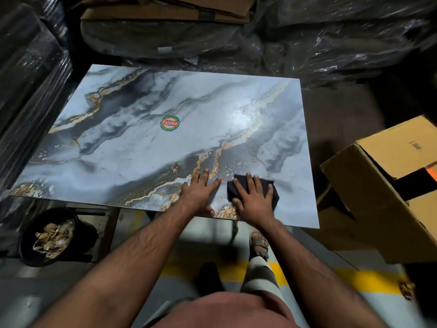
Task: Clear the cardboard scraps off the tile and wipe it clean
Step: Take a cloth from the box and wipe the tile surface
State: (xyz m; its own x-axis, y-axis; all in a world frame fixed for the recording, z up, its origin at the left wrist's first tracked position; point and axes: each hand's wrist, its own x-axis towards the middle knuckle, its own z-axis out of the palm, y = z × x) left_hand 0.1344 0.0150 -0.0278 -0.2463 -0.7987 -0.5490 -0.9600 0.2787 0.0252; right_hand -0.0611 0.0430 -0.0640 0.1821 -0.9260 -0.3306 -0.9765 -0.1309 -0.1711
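Note:
A large glossy marble-patterned tile (pixel 146 147) in blue, grey and gold lies flat in front of me, with a round red and green sticker (pixel 169 123) near its middle. No cardboard scraps show on its surface. My right hand (pixel 254 197) lies flat with spread fingers on a dark folded cloth (pixel 272 188), pressing it onto the tile near the front right edge. Just to its left, my left hand (pixel 201 192) rests flat on the bare tile, fingers straight.
A black bucket (pixel 28 235) holding pale scraps stands on the floor at the front left. An open cardboard box (pixel 369 185) sits to the right of the tile. Plastic-wrapped stacks (pixel 307 39) crowd the back and left. A yellow floor line (pixel 354 279) runs below.

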